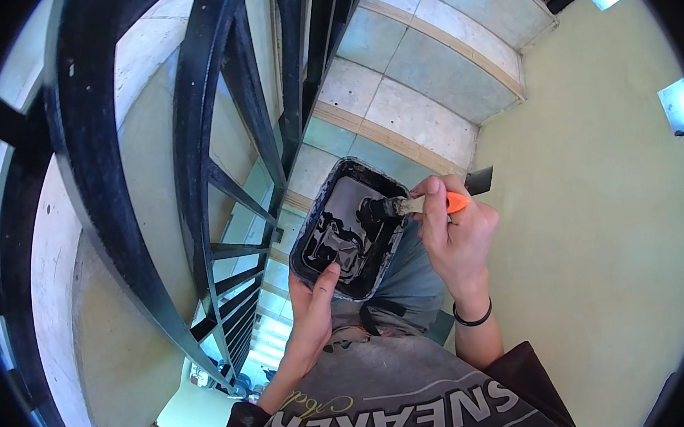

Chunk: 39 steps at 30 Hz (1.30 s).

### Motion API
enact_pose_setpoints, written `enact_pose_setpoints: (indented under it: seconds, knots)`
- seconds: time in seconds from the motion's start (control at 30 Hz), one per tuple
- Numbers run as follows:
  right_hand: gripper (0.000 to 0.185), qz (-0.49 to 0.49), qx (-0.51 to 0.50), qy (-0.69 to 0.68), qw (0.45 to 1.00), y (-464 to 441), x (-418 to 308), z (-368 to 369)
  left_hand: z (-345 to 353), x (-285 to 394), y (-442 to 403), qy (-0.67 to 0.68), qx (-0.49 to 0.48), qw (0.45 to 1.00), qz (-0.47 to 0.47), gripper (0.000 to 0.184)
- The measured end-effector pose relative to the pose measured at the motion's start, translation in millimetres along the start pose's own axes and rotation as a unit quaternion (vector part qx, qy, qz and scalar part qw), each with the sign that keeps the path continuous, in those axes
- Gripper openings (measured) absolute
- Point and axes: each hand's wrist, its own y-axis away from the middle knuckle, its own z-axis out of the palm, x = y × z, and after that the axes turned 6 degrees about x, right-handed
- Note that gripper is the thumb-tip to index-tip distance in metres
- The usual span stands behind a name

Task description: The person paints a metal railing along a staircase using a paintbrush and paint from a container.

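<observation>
A rectangular paint tray (303, 243) with black paint (342, 237) in it is held in front of my body. My left hand (313, 297) grips its near left corner, the thumb over the rim and the fingers hidden underneath. In my right hand (460, 226) is a paintbrush (410, 206) with an orange handle end, the fingers closed around the handle. The brush's bristles are black with paint and rest inside the tray at its right side. A dark band circles my right wrist.
Black metal railing (195, 183) runs along the left side, close to the tray. Tiled stairs (419, 68) with tan edge strips rise ahead. A pale yellow-green wall (593, 221) stands to the right. Far below, between the railing bars, lower steps (274, 327) show.
</observation>
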Motion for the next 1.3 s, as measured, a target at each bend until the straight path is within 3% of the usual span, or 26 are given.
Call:
enact_pose_setpoints:
  seconds: [0.17,0.27,0.37,0.63,0.8,0.9,1.0,1.1,1.3]
  knots:
    - [0.02,0.013,0.04,-0.053,0.998,0.7,-17.7,-8.7,-1.9,7.5,10.0,0.007,-0.002,1.0,0.007,0.054]
    - [0.018,-0.079,0.02,0.036,0.996,2.2,-9.7,-1.7,-10.2,4.5,11.9,-0.006,-0.015,1.0,0.024,0.058]
    - [0.019,-0.088,0.012,0.03,0.996,7.6,-18.2,-8.4,-6.3,16.9,22.2,-0.009,-0.008,1.0,0.026,0.06]
    - [0.015,-0.039,0.024,-0.131,0.99,21.1,-20.5,-26.9,2.6,25.2,22.0,-0.003,0.004,1.0,0.023,0.06]
    - [0.019,-0.06,0.052,-0.211,0.974,30.0,-9.1,-17.8,14.1,33.9,3.8,-0.013,0.003,0.999,0.037,0.06]
    - [0.025,0.006,0.012,-0.209,0.978,27.7,-4.1,-7.9,20.2,38.8,-1.3,-0.009,0.0,0.999,0.046,0.059]
    - [0.037,0.131,0.052,-0.326,0.935,21.6,-6.7,-4.1,23.4,40.7,-3.5,-0.003,0.006,0.998,0.056,0.058]
    - [0.047,0.195,0.048,-0.382,0.902,13.7,3.6,3.3,26.6,43.7,-9.7,-0.009,0.007,0.998,0.069,0.055]
    - [0.049,0.194,0.056,-0.409,0.89,6.5,2.7,0.1,30.6,43.2,-11.6,-0.006,0.013,0.995,0.103,0.047]
